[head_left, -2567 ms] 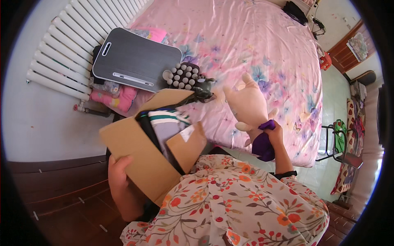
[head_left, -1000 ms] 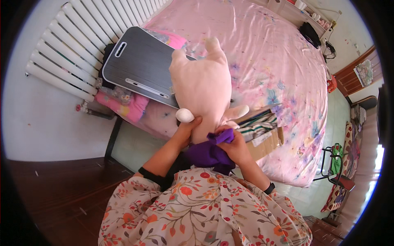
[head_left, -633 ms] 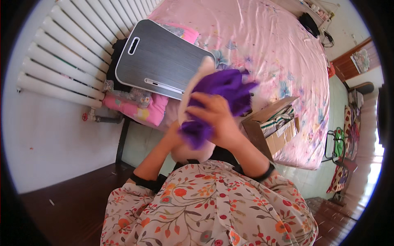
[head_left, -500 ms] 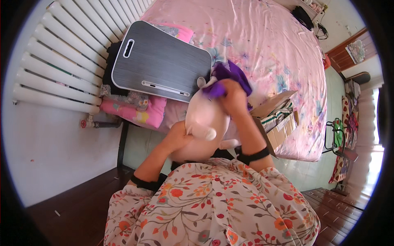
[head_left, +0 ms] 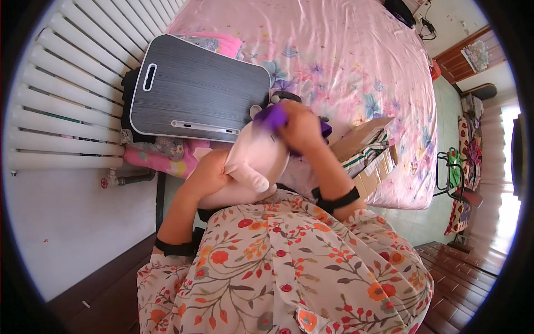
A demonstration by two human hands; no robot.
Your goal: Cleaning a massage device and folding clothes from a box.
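Clasping one plush toy (head_left: 261, 161) with both hands, just in front of the torso, near the bed edge. Left hand (head_left: 211, 170) curled round its side, thumb and palm pressed into the stuffing, some fingers hidden. Right hand (head_left: 303, 129) closed on one bunched purple cloth (head_left: 270, 118) at the toy's far end; motion-blurred, so cannot tell exact fingertip contact. Toy pale pink, smooth, rounded, plump; one stubby limb with rounded tip poking out just right of left hand. Cloth soft, creased, showing on both sides of right hand. Toy's far end partly blocked by cloth and right hand.

Behind each hand, one black wrist strap (head_left: 342, 201), two total. Right of right hand, one open cardboard box (head_left: 375, 181), one flap raised, filled with striped fabric (head_left: 361, 158). Beyond left hand, one grey wood-grain lap board (head_left: 200, 89), rounded corners, white rim, one handle slot, one long white groove. Under it, folded pink bedding (head_left: 158, 160). Left of left hand, white ribbed radiator (head_left: 67, 114) plus one red valve (head_left: 104, 182). Beyond both hands, shiny flower-print pink bedsheet (head_left: 334, 39). Far right of right hand, one black-framed chair (head_left: 460, 189).
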